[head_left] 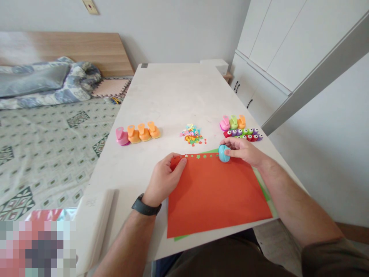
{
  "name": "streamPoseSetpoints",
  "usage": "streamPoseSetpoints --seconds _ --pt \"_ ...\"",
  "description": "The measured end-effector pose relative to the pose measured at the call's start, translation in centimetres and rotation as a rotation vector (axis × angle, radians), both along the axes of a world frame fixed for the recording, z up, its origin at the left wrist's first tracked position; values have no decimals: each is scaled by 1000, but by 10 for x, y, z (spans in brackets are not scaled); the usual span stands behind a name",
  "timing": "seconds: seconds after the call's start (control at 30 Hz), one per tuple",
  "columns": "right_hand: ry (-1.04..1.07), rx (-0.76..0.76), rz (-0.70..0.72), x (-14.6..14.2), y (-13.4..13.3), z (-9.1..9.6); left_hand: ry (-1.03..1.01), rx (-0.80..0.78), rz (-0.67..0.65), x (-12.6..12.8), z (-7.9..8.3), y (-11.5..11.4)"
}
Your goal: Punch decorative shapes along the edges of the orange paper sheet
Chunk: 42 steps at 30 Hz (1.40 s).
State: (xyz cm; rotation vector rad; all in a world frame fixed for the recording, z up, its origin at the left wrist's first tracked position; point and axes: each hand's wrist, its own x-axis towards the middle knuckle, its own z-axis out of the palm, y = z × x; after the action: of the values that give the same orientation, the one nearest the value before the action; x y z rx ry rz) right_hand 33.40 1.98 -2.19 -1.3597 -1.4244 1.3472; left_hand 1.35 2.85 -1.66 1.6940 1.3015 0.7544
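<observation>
A sheet of red-orange paper (213, 192) lies near the table's front edge, with a row of small cut-out shapes along its far edge. Green paper (181, 238) peeks out beneath it. My left hand (167, 173) pinches the sheet's far left corner between thumb and fingers. A blue craft punch (224, 153) sits on the far edge, right of the cut-outs, and my right hand (242, 151) grips it with the thumb on its near side. Beyond the sheet is a pile of colourful paper cut-outs (192, 134).
Several orange punches (143, 132) and a pink punch (122, 136) stand in a row at left. At right, larger punches (233, 122) stand behind rows of small punches (243, 134). A long white case (95, 227) lies along the left edge; a white box (216, 66) is far back.
</observation>
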Motion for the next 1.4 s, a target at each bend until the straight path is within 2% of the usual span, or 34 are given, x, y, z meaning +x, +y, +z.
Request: streamPoseSetpoints --seconds 0.4,0.73,0.87,1.1,1.23,1.4 --pt "149 200 -254 -3 1 3 -46 -47 -2 -2 3 1" --pt "242 273 -330 -8 4 -1 34 5 -118 -6 2 2" --pt "262 188 -296 -9 -1 6 35 5 -168 -8 2 1" --pt "224 -134 -138 -13 -6 3 111 30 -251 -9 -4 -1" --pt "178 -123 -133 -23 1 4 119 37 -253 -8 -3 -3" --pt "240 -147 -102 -40 18 3 86 32 -263 -8 0 -4"
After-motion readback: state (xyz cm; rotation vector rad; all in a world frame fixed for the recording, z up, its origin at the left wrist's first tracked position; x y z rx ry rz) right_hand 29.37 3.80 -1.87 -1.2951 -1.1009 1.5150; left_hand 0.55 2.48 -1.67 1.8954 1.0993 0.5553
